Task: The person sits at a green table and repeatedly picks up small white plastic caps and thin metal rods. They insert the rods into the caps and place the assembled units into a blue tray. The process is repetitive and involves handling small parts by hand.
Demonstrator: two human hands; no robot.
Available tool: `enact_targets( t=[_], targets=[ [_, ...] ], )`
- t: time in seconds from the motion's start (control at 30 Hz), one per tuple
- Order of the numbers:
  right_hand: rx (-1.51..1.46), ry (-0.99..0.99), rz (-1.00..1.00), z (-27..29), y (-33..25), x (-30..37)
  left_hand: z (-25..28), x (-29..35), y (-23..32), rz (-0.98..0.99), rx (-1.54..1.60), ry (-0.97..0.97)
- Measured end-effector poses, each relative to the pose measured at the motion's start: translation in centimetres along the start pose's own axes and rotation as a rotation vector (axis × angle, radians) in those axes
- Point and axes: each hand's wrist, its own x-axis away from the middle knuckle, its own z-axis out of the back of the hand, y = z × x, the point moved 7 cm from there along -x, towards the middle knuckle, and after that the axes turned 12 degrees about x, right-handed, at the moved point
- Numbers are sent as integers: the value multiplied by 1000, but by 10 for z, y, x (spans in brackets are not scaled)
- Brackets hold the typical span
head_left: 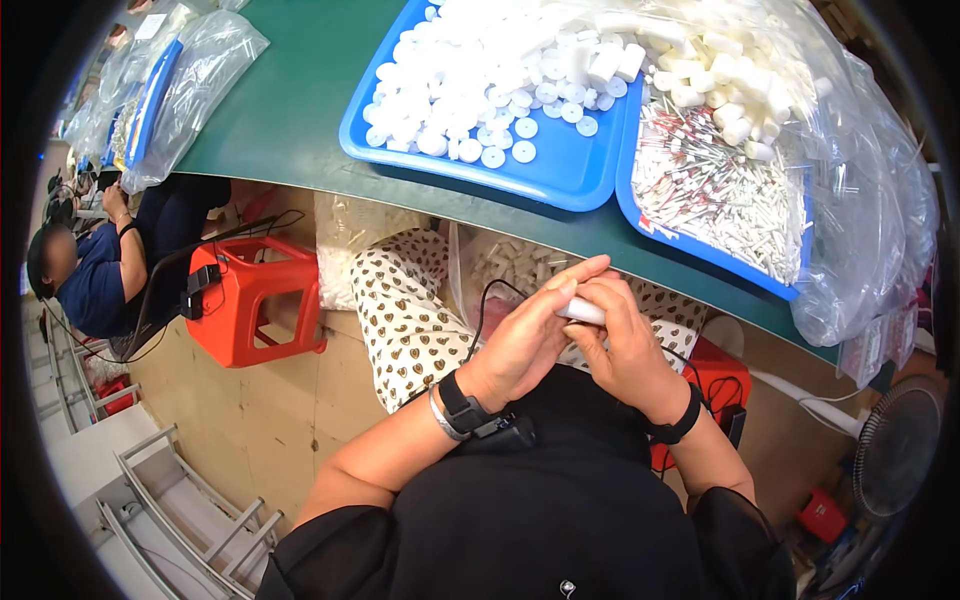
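Observation:
In front of my body, above my lap, my two hands meet around a smooth white cylinder [582, 311]. My right hand [632, 350] has its fingers and thumb closed on it. My left hand [528, 335] is stretched out nearly flat, its thumb side touching the cylinder's left end; anything between palm and cylinder is hidden. Beyond the hands, a blue tray [480, 183] on the table holds many small white discs and some white cylinders. Right of it, a second blue tray [705, 262] carries thin white pieces, some with red parts, under a heap of cream-white cylinders.
The green table [270, 130] ends just beyond my hands. Clear plastic bags [860, 250] lie at its right side. A red stool [255, 300] stands at left, near a seated person [100, 265]. A fan [900, 445] is at lower right. Bags of white pieces sit under the table.

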Motion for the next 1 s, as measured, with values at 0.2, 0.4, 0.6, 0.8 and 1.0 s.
enact_targets(
  t=[0.2,0.4,0.6,0.8,1.0],
  targets=[
    [130,-22,146,-1,2,0,5,6,-3,71,94,-50],
    [172,-45,74,-16,-2,6,13,11,-17,11,303,29],
    [269,-114,-100,-40,6,9,37,6,-22,21,332,139],
    [257,-76,24,-33,5,6,38,7,-16,55,325,138],
    [363,-100,48,-45,1,13,40,8,-32,-18,457,162]
  ],
)
